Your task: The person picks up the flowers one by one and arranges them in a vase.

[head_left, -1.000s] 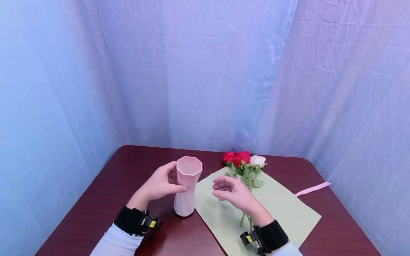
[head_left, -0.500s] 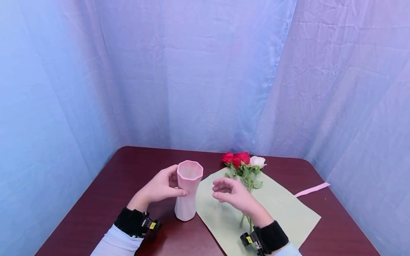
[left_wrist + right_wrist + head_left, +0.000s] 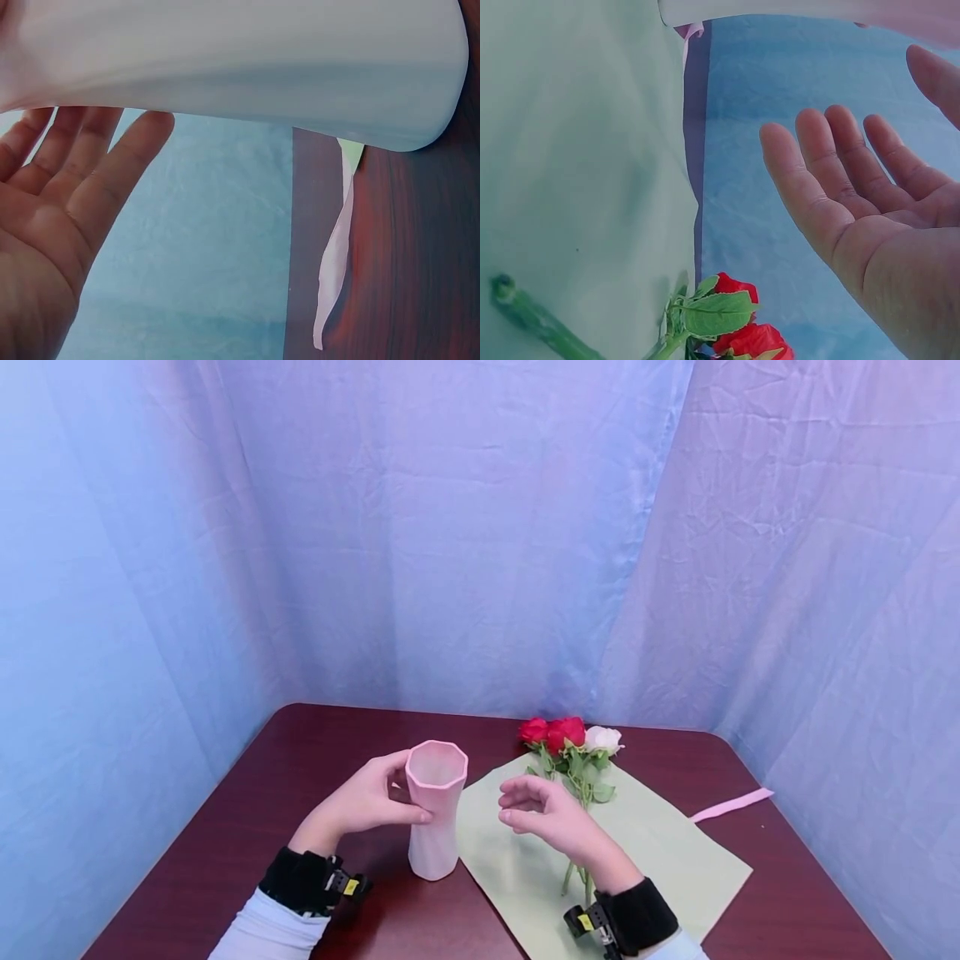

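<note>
In the head view my left hand (image 3: 372, 796) holds a tall pink-and-white vase (image 3: 435, 835), thumb on its near side and fingers behind it. The vase leans slightly; whether its base touches the table is hard to tell. In the left wrist view the vase (image 3: 262, 67) spans the top, with fingertips partly hidden behind it. My right hand (image 3: 551, 814) hovers over a pale green sheet of paper (image 3: 660, 852), fingers loosely bent and holding nothing. Beneath and beyond it lie two red roses (image 3: 564, 734) and a white rose (image 3: 603, 739), their stems across the paper.
A pink ribbon (image 3: 731, 805) lies to the right, one end at the paper's edge. All of this is on a dark red-brown table (image 3: 330, 735) with rounded far corners. Blue-lilac curtains (image 3: 487, 543) hang behind it and at both sides.
The vase in my left hand has come slightly toward me, and its rim has lately shifted a little left. My right hand, the roses and the paper look nearly unmoved.
</note>
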`<state>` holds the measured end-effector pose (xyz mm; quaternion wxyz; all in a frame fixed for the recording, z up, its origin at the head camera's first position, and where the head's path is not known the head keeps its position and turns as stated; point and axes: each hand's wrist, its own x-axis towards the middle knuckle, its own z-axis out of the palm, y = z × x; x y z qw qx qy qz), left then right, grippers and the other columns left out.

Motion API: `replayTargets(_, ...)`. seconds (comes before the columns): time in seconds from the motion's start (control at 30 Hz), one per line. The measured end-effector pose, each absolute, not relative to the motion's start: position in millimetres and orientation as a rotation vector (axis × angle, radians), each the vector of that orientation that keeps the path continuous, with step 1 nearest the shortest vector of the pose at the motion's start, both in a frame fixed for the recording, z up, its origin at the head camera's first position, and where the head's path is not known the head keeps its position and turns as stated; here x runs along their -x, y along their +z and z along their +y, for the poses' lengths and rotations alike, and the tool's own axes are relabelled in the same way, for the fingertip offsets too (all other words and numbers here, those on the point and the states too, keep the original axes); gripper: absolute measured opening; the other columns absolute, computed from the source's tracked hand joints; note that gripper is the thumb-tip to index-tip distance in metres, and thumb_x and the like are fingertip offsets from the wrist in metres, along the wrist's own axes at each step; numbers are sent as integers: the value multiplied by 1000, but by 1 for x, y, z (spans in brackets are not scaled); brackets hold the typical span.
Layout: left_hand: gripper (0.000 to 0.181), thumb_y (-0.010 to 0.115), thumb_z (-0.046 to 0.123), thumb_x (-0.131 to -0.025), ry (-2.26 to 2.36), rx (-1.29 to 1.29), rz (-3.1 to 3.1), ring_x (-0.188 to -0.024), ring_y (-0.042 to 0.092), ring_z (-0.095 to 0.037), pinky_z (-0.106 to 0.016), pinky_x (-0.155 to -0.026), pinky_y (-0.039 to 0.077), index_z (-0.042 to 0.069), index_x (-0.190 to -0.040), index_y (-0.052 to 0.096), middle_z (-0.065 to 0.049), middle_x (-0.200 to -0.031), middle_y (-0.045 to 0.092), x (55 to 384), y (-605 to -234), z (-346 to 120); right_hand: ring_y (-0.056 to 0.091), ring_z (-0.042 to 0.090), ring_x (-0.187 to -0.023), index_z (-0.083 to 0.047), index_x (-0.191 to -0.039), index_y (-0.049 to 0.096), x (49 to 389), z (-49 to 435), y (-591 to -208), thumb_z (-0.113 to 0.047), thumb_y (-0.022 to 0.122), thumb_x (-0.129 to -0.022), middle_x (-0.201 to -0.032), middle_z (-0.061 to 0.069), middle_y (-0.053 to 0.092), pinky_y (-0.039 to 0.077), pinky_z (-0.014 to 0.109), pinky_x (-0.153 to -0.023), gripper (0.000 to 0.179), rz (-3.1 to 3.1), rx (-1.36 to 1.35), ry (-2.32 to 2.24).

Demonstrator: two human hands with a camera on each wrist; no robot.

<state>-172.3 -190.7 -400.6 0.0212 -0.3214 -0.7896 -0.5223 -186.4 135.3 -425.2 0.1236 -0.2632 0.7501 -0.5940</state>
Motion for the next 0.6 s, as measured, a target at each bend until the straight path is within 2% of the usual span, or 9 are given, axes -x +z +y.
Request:
replayTargets(0.13, 60, 91, 16, -77, -1629, 1003, -2427, -91, 67, -23, -52, -78, 59, 12, -129, 62, -4, -109, 68, 173, -401, -192, 67, 29, -107, 2, -130, 59, 185, 137, -423, -14, 74, -94, -116, 17, 67, 59, 37, -83, 41, 2188, 777, -1744)
replayTargets(0.3, 57, 91, 14, -77, -1644, 1018, -2402, -89, 67, -23, -44, -75, 61, 11, -126, 62, -6, -107, 67, 172, -401, -191, 67, 28, -107, 4, -131, 58, 185, 140, -419, -14, 73, -95, -117, 17, 67, 59, 37, -85, 42, 2184, 798, -1762)
replayTargets(0.6, 59, 89, 7, -78, -1774, 1001, -2346, -100, 67, -27, -43, -82, 60, 9, -129, 61, -12, -114, 67, 171, -396, -193, 68, 29, -106, 4, -130, 58, 185, 153, -404, -10, 73, -95, -119, 20, 66, 59, 38, -84, 40, 2225, 831, -1831)
